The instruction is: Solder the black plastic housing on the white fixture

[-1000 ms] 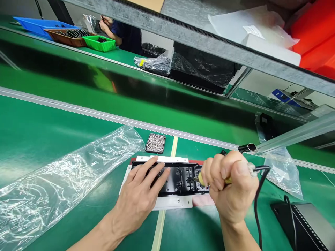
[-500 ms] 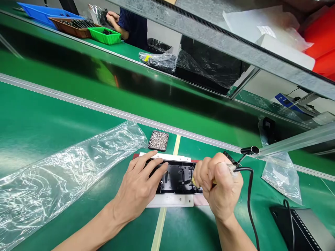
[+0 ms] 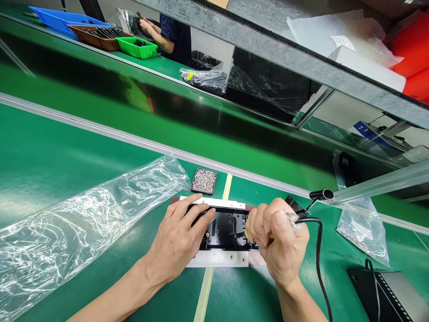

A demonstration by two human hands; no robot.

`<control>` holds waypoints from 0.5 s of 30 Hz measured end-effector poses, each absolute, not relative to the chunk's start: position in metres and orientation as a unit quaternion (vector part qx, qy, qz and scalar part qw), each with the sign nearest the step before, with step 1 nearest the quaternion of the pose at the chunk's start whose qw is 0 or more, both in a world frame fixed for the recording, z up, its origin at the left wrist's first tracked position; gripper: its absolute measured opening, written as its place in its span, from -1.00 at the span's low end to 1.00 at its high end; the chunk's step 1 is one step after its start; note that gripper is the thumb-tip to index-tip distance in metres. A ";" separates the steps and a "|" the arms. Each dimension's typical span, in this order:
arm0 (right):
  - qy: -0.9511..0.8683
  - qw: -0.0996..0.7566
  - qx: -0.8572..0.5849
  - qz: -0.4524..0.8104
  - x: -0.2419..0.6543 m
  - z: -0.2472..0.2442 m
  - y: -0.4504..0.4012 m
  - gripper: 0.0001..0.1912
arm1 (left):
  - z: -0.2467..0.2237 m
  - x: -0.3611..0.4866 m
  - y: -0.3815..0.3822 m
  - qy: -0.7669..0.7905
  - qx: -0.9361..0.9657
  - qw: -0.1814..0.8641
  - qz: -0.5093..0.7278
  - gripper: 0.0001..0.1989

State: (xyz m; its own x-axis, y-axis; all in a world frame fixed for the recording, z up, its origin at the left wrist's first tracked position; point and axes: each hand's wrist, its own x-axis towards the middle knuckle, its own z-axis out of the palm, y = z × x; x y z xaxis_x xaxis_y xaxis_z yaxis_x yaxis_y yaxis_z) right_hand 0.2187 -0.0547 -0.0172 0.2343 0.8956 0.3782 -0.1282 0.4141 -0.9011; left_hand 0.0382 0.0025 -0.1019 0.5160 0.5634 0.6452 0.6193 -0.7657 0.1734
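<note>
A black plastic housing with ribs and posts lies in a white fixture on the green bench. My left hand rests over its left end, fingers stretched out and pressing lightly on the far edge. Closed in a fist, my right hand grips a corded soldering iron above the right part of the housing. Only the back end and a bit of yellow grip show; the tip is hidden behind the fingers. Just beyond the fixture sits a small black tray of tiny metal pieces.
A metal tube holder stands right of the fixture, beside a bag of small parts. Clear plastic film covers the left bench. The iron's black cord hangs rightward. Across the green belt, a person handles parts near bins.
Both hands keep almost the same place on the work; my right fist has shifted very slightly. The view has moved a little, and the person across has moved their hands slightly.
</note>
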 end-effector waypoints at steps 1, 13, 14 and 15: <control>-0.492 0.680 -0.392 0.377 0.219 -0.017 -0.055 -0.63 | -0.102 0.038 0.003 -0.340 -0.870 0.038 -0.356 -0.69; -0.470 0.657 -0.424 0.409 0.217 -0.029 -0.054 -0.59 | -0.099 0.029 0.029 -0.391 -0.823 -0.040 -0.409 -0.74; -0.468 0.654 -0.429 0.411 0.218 -0.030 -0.054 -0.58 | -0.098 0.027 0.038 -0.412 -0.820 -0.066 -0.391 -0.75; -0.467 0.651 -0.433 0.413 0.218 -0.031 -0.053 -0.57 | -0.096 0.025 0.047 -0.434 -0.819 -0.099 -0.362 -0.75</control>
State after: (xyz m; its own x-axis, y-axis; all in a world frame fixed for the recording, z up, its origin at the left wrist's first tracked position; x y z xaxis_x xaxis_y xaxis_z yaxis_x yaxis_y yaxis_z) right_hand 0.2184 -0.0535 -0.0313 0.2228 0.9420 0.2509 -0.1342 0.2845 -0.9492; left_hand 0.0246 0.0473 -0.0964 0.3608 0.7828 0.5070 0.6398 -0.6033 0.4761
